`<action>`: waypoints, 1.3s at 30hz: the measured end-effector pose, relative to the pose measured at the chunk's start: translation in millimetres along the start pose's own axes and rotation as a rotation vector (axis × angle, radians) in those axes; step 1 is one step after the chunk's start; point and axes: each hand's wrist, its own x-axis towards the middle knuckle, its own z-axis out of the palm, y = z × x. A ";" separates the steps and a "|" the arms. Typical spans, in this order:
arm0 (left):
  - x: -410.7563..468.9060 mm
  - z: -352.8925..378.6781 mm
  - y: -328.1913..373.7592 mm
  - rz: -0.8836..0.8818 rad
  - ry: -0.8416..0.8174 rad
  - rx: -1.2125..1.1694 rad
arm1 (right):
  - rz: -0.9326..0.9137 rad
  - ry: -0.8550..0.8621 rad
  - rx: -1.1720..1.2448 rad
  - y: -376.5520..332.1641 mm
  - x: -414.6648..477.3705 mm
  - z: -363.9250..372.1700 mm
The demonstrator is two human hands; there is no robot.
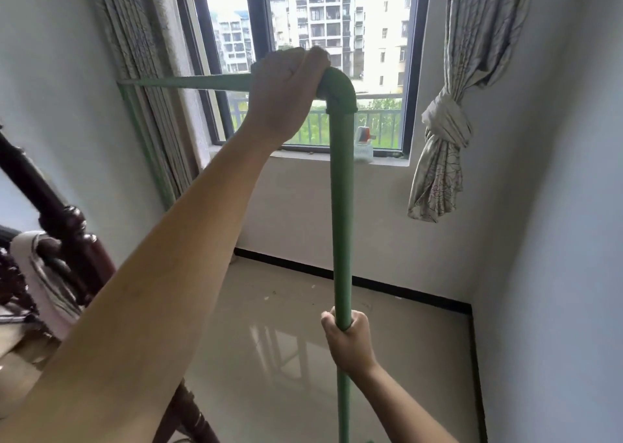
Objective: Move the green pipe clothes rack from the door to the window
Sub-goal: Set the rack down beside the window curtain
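The green pipe clothes rack (341,206) stands upright in front of me, close to the window (317,55). Its near post runs straight down the middle of the view and its top bar reaches left to the far post by the curtain. My left hand (283,95) is closed over the top bar right beside the corner elbow. Lower down, my right hand (347,338) wraps around the near post at about waist height. The foot of the rack is out of view.
A dark carved wooden bed frame (67,237) with bedding sits at the left. A pleated curtain (148,82) hangs left of the window and a knotted curtain (441,132) at its right. A small container (363,146) rests on the sill. Glossy floor tiles (286,358) lie below.
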 end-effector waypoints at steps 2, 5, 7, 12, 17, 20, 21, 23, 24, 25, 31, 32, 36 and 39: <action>17.9 24.0 -14.9 -0.024 0.048 0.022 | -0.012 -0.033 -0.032 6.6 29.5 -18.7; 48.8 65.1 -36.9 -0.038 0.069 0.067 | -0.026 -0.054 -0.082 17.9 79.5 -49.6; 67.5 92.5 -48.8 -0.032 0.065 0.078 | -0.042 -0.060 -0.100 23.6 109.8 -70.3; 106.1 158.7 -69.0 0.019 0.130 0.115 | -0.051 -0.040 -0.141 38.8 167.7 -120.8; 135.7 233.7 -87.0 0.096 0.191 0.159 | 0.014 0.085 -0.148 52.0 218.0 -173.2; 153.6 278.2 -97.2 0.170 0.258 0.126 | 0.063 0.159 -0.151 62.9 245.1 -204.4; 158.1 290.9 -104.5 0.201 0.266 0.122 | 0.076 0.186 -0.158 65.0 253.2 -213.4; 168.3 311.3 -116.3 0.233 0.278 0.120 | 0.086 0.224 -0.165 71.4 269.6 -229.6; 176.1 317.9 -122.6 0.256 0.261 0.133 | 0.096 0.224 -0.163 71.9 275.6 -233.8; 184.2 328.0 -129.5 0.279 0.257 0.134 | 0.100 0.232 -0.193 71.8 284.5 -240.1; 218.1 360.6 -164.7 0.326 0.250 0.217 | 0.128 0.291 -0.305 84.1 342.4 -262.9; 226.1 363.8 -170.5 0.350 0.252 0.221 | 0.133 0.300 -0.307 85.3 351.7 -262.7; 258.2 374.9 -214.5 0.386 0.296 0.274 | 0.122 0.321 -0.286 94.5 400.0 -252.8; 278.4 387.4 -236.7 0.412 0.338 0.258 | 0.096 0.317 -0.265 104.2 435.6 -251.0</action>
